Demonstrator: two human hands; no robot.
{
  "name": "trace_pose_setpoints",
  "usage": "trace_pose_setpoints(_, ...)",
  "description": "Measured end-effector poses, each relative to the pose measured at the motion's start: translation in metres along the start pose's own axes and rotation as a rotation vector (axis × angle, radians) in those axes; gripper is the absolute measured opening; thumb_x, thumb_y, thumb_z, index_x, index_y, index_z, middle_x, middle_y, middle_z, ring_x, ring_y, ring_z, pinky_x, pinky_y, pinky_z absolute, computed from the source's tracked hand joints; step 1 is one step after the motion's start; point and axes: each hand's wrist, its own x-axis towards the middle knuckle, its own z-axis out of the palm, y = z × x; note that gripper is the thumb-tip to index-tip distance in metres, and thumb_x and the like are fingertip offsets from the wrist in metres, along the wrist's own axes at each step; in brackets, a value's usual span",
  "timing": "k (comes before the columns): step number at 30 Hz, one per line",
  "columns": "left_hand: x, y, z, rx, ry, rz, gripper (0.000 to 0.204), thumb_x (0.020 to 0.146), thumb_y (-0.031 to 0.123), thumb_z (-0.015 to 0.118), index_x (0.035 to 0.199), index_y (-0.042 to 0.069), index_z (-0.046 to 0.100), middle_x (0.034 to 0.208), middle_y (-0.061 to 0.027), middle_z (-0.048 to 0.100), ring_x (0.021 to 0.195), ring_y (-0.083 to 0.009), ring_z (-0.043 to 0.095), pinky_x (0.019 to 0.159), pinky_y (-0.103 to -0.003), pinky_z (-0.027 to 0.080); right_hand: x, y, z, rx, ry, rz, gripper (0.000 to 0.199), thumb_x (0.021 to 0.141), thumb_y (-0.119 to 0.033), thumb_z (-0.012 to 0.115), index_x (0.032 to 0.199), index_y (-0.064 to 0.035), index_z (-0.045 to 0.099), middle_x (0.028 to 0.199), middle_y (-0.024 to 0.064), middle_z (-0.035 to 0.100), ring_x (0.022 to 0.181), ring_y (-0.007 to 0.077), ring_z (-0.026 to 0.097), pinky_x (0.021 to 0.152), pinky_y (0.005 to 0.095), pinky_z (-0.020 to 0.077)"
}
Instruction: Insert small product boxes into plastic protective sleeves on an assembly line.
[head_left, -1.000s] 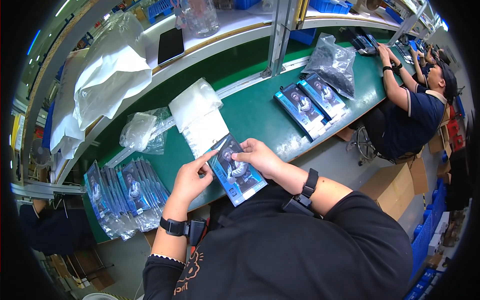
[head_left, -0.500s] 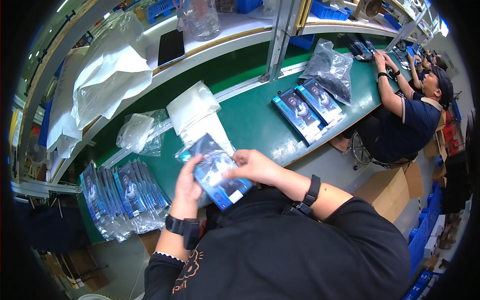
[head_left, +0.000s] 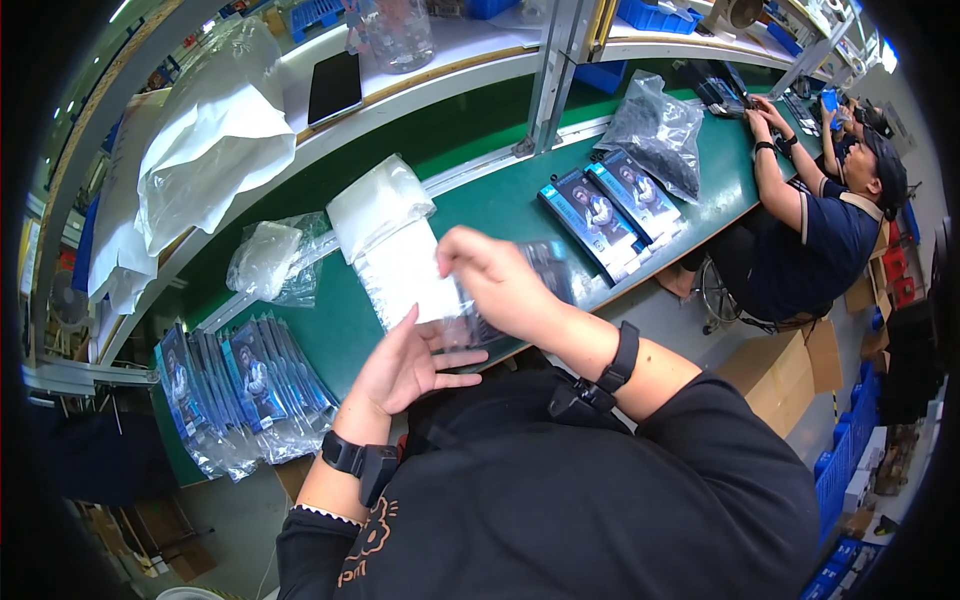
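Observation:
My left hand [head_left: 392, 368] is palm up with its fingers spread and gripping nothing. Its fingertips reach the near edge of a boxed item in a clear plastic bag [head_left: 550, 268], dark and blue and blurred by motion. Over that package, my right hand [head_left: 495, 285] is closed, its fingers curled in a pinch. What lies between those fingertips, if anything, cannot be made out; the hand and forearm cover much of the package. Just beyond my hands lies a stack of clear plastic bags [head_left: 375, 205] on a white sheet.
Bagged boxes [head_left: 260, 375] stand in rows at the left. Two blue-black boxes [head_left: 595, 215] lie to the right, beside a bag of dark parts [head_left: 655, 130]. A crumpled bag [head_left: 270, 258] is left of the stack. Farther right, a co-worker [head_left: 830, 215] sits at the green table [head_left: 480, 215].
My left hand has let go of the bagged box and spread its fingers. My right hand has risen and curled, while the package has turned and shifted right beneath it.

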Motion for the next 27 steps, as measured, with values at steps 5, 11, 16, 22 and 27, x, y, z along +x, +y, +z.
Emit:
trace_pose_setpoints(5,0.005,-0.016,-0.040,0.237,0.130,0.323,0.040,0.092,0.037,0.040,0.115,0.005,0.046,0.102,-0.0075,0.055,0.091,-0.0176,0.057,0.072,-0.030,0.050,-0.003,-0.015,0.029,0.392,-0.629,0.020,0.030,0.086,-0.006,0.049,0.116,-0.0061,0.052,0.092,0.0088,0.061,0.086,0.0165,0.058,0.079,0.0315,0.0450)
trace_pose_setpoints(11,-0.006,0.008,-0.024,-0.294,0.255,0.317,0.031,0.083,0.011,0.052,0.110,-0.003,0.051,0.111,-0.0153,0.055,0.100,-0.0291,0.055,0.081,-0.041,0.048,-0.004,-0.022,0.003,0.647,-0.070,0.305,0.023,0.088,-0.025,0.055,0.093,-0.0032,0.061,0.068,0.0012,0.056,0.062,0.0046,0.052,0.055,0.0184,0.0420)
trace_pose_setpoints(16,-0.018,0.016,-0.024,-0.410,0.168,0.540,0.035,0.081,0.009,0.052,0.114,-0.002,0.049,0.115,-0.0170,0.054,0.111,-0.0313,0.048,0.098,-0.047,0.034,-0.016,-0.009,0.004,0.332,-0.145,0.609,0.041,0.085,-0.043,0.055,0.077,-0.0034,0.061,0.062,-0.0013,0.052,0.054,0.0046,0.047,0.046,0.0171,0.0368)
trace_pose_setpoints(22,-0.024,0.020,-0.027,-0.467,0.134,0.581,0.037,0.081,0.010,0.050,0.115,-0.005,0.048,0.115,-0.0170,0.055,0.110,-0.0316,0.050,0.098,-0.046,0.034,-0.033,0.000,0.027,0.655,-0.679,0.650,0.029,0.086,-0.030,0.056,0.087,-0.0019,0.062,0.072,0.0031,0.061,0.059,0.0073,0.054,0.052,0.0208,0.0439)
trace_pose_setpoints(27,-0.036,0.018,-0.041,-0.334,0.090,0.495,0.038,0.073,0.001,0.046,0.110,-0.007,0.050,0.108,-0.0189,0.057,0.102,-0.0317,0.054,0.091,-0.044,0.042,-0.023,0.007,0.011,0.261,-0.846,0.500,0.028,0.083,-0.030,0.060,0.081,-0.0018,0.062,0.071,0.0032,0.062,0.064,0.0087,0.057,0.056,0.0232,0.0447)
